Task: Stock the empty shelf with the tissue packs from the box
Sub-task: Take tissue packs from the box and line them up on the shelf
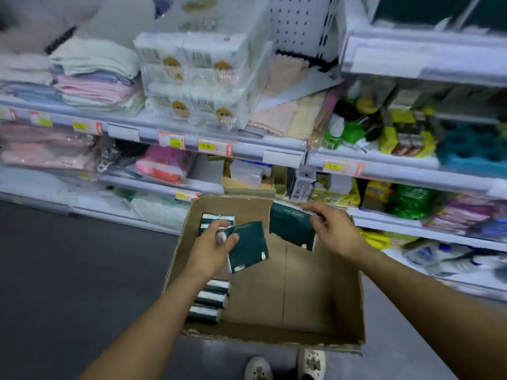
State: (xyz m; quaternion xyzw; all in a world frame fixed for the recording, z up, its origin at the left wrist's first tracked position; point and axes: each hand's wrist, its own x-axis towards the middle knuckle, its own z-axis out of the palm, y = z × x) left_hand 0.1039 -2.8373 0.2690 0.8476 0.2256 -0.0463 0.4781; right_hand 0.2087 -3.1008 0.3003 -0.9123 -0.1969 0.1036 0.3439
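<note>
Nearest the camera, two shoes [285,366] stand at the near edge of the open cardboard box [348,292]. Inside, along its left wall, dark green tissue packs [210,300] stand in a row. Left hand [212,248] grips one green pack [248,246], tilted above the box. Right hand [330,229] pinches a second pack [290,226] by its top edge — fingers curled. Beyond, stocked shelves [219,144] hold folded towels [96,75].
</note>
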